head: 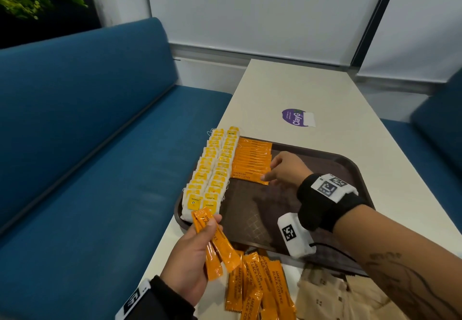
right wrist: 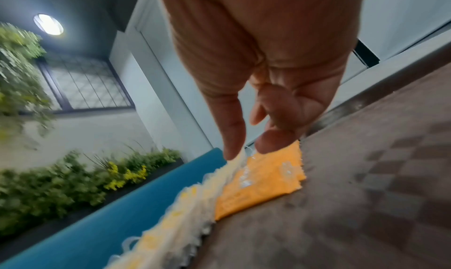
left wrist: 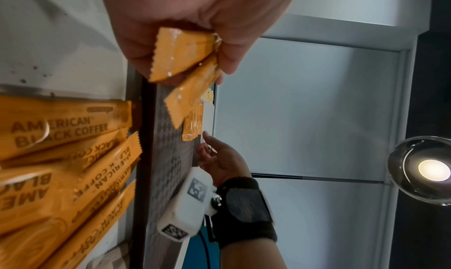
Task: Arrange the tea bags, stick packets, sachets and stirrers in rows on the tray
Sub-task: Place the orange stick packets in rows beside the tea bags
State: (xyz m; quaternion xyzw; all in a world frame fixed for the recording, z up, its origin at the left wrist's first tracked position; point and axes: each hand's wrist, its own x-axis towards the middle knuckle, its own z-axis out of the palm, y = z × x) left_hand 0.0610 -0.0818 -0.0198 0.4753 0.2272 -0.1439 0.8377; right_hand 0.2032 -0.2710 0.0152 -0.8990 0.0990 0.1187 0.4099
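Stick packets (head: 251,159) glossy orange foil; tray (head: 262,209) matt brown checkered plastic; table (head: 300,89) smooth cream.

So the tray (head: 295,222) is dark brown with a faint diamond-check pattern across it. The stick packets (head: 252,160) I've lined up on it are bright orange with dark lettering, same as the loose ones (head: 260,287) lying on the off-white worktop (head: 295,87). The tea bags (head: 212,169) are white with yellow tags. My wrist straps (head: 322,204) are black, carrying white blocks with black square code markings. The bench seat (head: 82,129) is teal blue.
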